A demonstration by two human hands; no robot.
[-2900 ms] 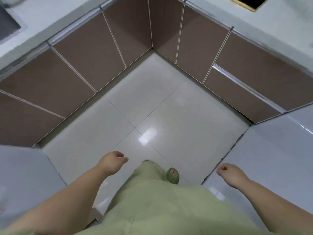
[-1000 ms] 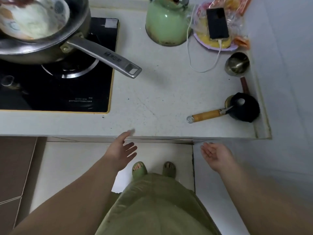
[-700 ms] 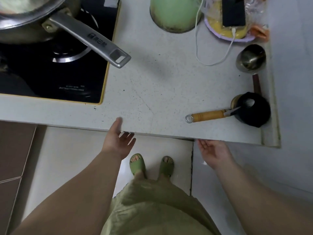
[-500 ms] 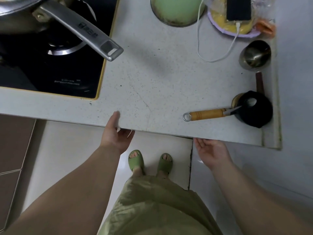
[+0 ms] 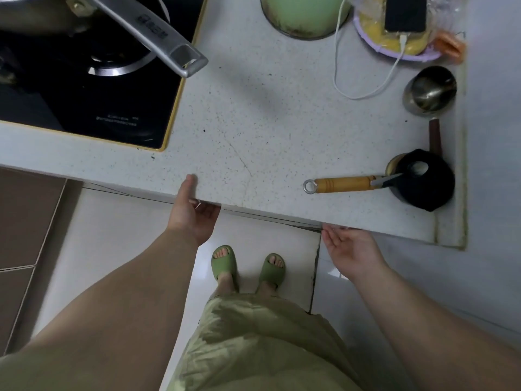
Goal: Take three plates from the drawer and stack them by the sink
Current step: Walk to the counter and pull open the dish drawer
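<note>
Speckled white stone makes up the counter (image 5: 253, 114), whose front edge runs from the left down to the right across the head view. The left hand (image 5: 191, 213) is at that edge, thumb lying on top and fingers curled underneath, so what they grip cannot be seen. The right hand (image 5: 349, 246) is spread, palm up, just below the edge near the counter's right corner, its fingertips reaching to the underside; it holds nothing. Open floor (image 5: 118, 235) lies below, with two green slippers (image 5: 248, 266) standing between the arms.

No drawer or plates can be made out; anything under the counter is hidden by its overhang.

On the black hob (image 5: 93, 103) faint pale lettering sits near the front, too small to read. A steel pan handle (image 5: 152, 32) juts out over the hob's yellow rim, stamped with marks that are not legible. The pan itself, a green kettle (image 5: 304, 15) and a phone (image 5: 406, 12) with a white cable (image 5: 352, 88) are cut off at the top. A wooden-handled tool (image 5: 344, 184) lies near the edge, its tip in a black object (image 5: 425, 182) hard to identify.
</note>
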